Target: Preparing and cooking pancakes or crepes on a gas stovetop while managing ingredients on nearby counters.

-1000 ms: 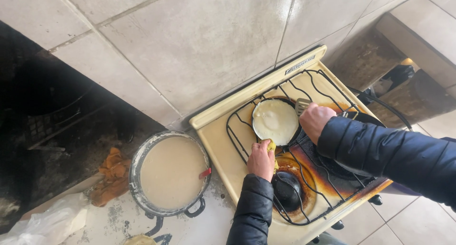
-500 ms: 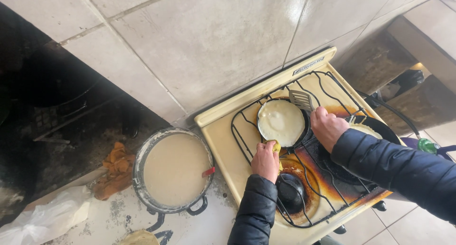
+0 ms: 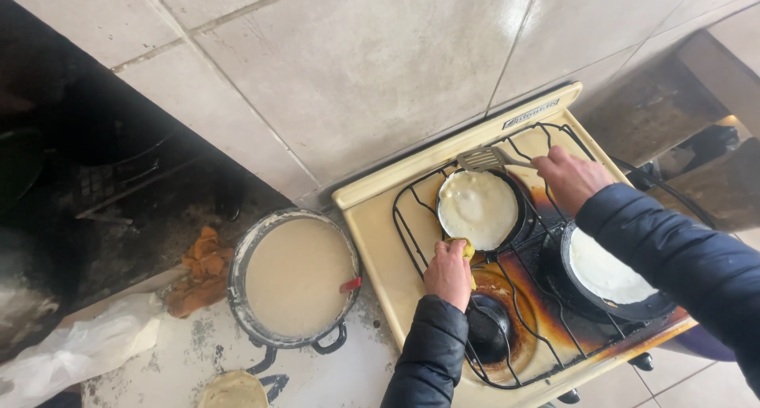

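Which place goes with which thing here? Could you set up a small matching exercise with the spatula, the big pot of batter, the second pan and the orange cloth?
Things:
1. spatula
2. pot of batter
3. second pan
4. orange cloth

Places:
A. left of the stove, on the counter
B. on the right-side burner
C. in the right hand, at the far rim of the small pan
D. beside the pot, against the dark wall

Pairs: 1-C, 2-A, 3-B, 4-D

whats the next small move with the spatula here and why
Probably slide the metal slotted spatula under the pale round pancake. The right hand holds it at the small black pan's far rim, while the left hand steadies the handle with a yellow cloth.
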